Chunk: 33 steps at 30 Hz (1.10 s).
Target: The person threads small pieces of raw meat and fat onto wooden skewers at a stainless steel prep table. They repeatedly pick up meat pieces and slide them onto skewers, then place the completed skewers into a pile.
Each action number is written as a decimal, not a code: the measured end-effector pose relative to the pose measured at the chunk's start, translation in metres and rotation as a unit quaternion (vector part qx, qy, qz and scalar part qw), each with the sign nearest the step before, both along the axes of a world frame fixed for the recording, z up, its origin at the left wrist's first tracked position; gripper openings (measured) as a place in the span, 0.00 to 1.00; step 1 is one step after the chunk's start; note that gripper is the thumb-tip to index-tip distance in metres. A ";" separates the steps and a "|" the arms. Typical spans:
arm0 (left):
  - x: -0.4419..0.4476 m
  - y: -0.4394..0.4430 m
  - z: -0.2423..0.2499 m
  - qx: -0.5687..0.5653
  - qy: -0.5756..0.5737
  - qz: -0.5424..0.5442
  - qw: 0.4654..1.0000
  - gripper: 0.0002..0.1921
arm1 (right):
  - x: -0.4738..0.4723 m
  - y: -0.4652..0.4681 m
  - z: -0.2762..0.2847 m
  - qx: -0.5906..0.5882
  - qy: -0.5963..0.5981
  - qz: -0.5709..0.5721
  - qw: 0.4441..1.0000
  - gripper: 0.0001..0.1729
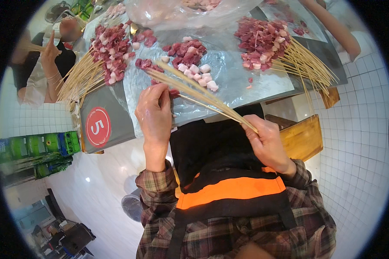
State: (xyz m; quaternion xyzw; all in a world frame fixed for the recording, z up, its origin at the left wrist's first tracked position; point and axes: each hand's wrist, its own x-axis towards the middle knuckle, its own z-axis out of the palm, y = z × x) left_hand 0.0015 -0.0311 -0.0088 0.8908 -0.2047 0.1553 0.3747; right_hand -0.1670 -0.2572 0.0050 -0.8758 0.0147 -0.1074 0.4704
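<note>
In my right hand (264,139) is a bundle of bamboo skewers (210,97), its far part fanned out and blurred. One skewer sits apart from the rest, and its tip meets a piece of red meat (174,93) at the fingers of my left hand (155,110). Those fingers are bent together near the table edge; their grip on the meat is partly hidden. Beyond them lie a pile of red meat chunks (190,53) and white fat cubes (205,68) on plastic film. Loaded meat skewers are heaped at the left (111,53) and the right (262,42).
A clear plastic bag (168,14) lies at the table's far side. Co-workers' arms show at upper left (50,64) and upper right (337,29). A wooden stool (303,139) stands under the right edge, and green crates (35,145) are stacked at the left.
</note>
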 end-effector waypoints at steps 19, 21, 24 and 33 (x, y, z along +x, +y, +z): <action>0.035 -0.039 0.011 0.051 -0.078 -0.074 0.993 0.11 | -0.034 -0.055 0.001 0.012 -0.018 -0.168 0.986 0.06; 0.032 -0.035 0.011 0.076 -0.069 -0.071 0.992 0.10 | -0.036 -0.055 0.002 0.005 -0.010 -0.166 0.986 0.06; 0.011 -0.022 0.012 0.089 -0.047 -0.065 0.993 0.09 | -0.035 -0.053 0.004 0.020 0.009 -0.137 0.990 0.05; -0.020 -0.002 0.014 -0.016 0.060 -0.056 0.996 0.11 | -0.031 -0.052 0.016 0.003 0.043 -0.050 0.998 0.10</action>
